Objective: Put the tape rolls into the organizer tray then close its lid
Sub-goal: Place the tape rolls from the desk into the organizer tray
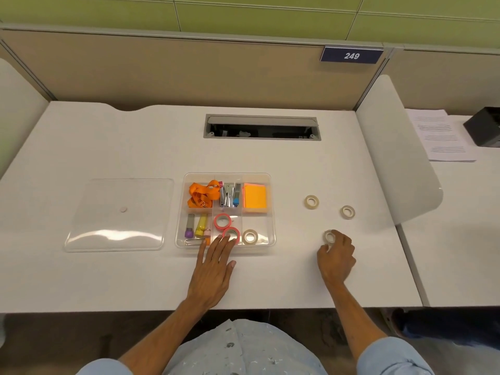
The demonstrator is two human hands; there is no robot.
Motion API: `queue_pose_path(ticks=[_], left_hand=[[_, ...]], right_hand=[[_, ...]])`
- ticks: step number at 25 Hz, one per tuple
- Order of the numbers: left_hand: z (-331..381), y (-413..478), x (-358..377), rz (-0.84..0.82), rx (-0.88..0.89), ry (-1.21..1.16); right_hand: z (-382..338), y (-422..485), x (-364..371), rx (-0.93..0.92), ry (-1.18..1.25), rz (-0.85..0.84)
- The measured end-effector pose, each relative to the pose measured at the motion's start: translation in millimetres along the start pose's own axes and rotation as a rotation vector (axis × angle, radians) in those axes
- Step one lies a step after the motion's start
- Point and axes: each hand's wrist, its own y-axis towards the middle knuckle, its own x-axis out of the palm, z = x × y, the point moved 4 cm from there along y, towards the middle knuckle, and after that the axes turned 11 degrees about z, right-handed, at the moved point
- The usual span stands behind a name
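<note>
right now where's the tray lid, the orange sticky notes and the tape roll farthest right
tray lid [119,215]: head view, flat middle of the clear panel
orange sticky notes [255,197]: head view, top sheet
farthest-right tape roll [347,212]: head view, its ring

I see bare desk [292,169] between organizer tray [272,212] and loose tape rolls [311,202]; lid [119,215] occupies the tray's left.
</note>
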Motion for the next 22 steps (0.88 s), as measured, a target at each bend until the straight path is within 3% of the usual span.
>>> queue_pose_path(ticks=[13,17,22], left_hand=[[-4,0,-3,-0.032,0.035,0.003],[-3,0,-3,-0.021,0.033,0.005],[-1,0,-3,-0.005,0.027,0.000]], right_hand=[[-14,-14,9,-0.038,0.001,0.003],[-48,-28,12,-0.292,0.257,-0.087],[-86,-50,20,-0.646,0.167,-0.183]])
